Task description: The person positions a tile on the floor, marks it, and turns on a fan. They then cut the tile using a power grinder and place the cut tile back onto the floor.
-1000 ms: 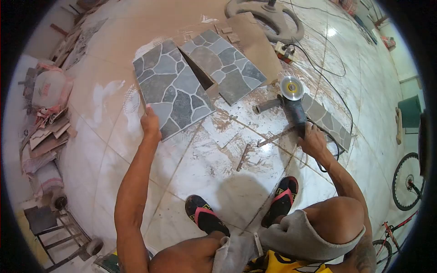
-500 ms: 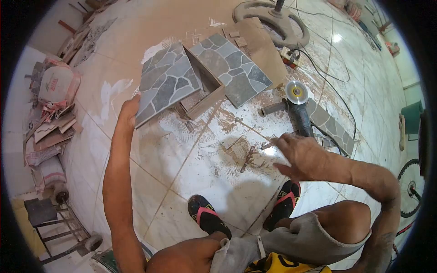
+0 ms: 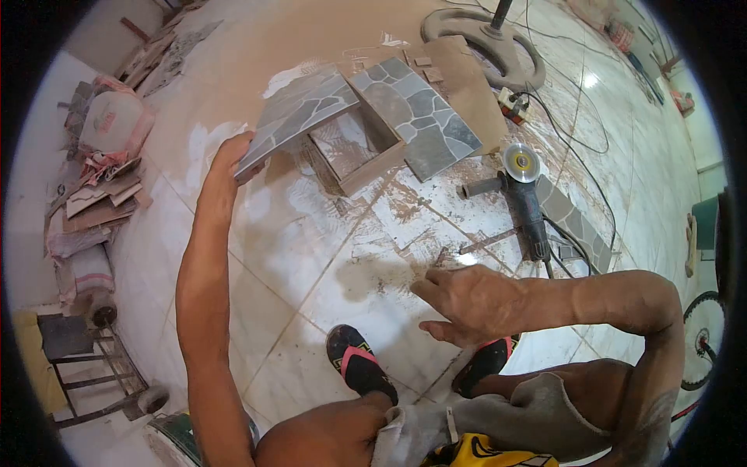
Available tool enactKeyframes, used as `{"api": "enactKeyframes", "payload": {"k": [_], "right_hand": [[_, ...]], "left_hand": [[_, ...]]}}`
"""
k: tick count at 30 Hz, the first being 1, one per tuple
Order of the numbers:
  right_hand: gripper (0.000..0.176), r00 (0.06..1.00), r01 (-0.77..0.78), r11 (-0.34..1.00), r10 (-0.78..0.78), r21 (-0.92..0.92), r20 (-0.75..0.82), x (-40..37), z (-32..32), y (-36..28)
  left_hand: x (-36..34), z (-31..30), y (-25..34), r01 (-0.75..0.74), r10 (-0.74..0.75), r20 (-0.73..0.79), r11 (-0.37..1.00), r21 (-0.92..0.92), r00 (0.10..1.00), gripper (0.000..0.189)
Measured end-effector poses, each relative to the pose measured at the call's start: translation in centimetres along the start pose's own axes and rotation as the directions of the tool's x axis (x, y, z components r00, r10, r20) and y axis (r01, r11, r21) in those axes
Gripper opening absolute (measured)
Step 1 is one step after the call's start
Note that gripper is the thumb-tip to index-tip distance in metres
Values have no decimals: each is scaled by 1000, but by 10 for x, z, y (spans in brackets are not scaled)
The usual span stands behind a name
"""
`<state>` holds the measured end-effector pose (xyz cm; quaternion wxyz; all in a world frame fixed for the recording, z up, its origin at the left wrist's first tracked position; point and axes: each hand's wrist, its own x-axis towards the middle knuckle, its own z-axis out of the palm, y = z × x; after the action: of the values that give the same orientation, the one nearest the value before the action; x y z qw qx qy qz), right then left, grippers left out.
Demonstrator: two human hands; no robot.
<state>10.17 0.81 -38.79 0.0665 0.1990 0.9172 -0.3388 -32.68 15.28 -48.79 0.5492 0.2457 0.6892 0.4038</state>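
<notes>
My left hand (image 3: 232, 153) grips the near left edge of a grey stone-patterned tile (image 3: 307, 105), which is tilted up on that side. Its other side rests on or against an open rectangular box-like frame (image 3: 372, 173); the exact contact is hidden. To the right of the frame lies a second tile (image 3: 420, 121) of the same pattern. My right hand (image 3: 476, 305) hovers above the floor near my right foot, thumb and fingers apart, with nothing in it. Beyond it an angle grinder (image 3: 527, 210) with a round disc lies on the floor, apart from the hand.
A narrow patterned tile strip (image 3: 580, 222) lies beside the grinder, where a cord runs. Cardboard (image 3: 471, 86), a power socket block (image 3: 513, 107) and a heavy round stand base (image 3: 482, 47) are farther back. Broken tiles (image 3: 101, 201) and sacks pile up at left.
My left hand has tilted the tile more steeply, showing more of the frame's inside. My right hand has moved left and nearer to me, away from the grinder.
</notes>
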Motion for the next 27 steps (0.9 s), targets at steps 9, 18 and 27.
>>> {"api": "enactKeyframes", "payload": {"k": [9,18,27], "right_hand": [[37,988,-43,988,65,150,-142,10,4,22],[36,980,-150,988,154,-46,127,-36,-32,70],[47,545,-828,559,820,39,-173,-127,42,230]], "left_hand": [[-2,-4,-2,18,-20,64,999,38,998,33],[3,-5,-22,-2,3,-87,1000,7,996,32],[30,-28,-51,-38,55,-107,988,152,993,42]]}}
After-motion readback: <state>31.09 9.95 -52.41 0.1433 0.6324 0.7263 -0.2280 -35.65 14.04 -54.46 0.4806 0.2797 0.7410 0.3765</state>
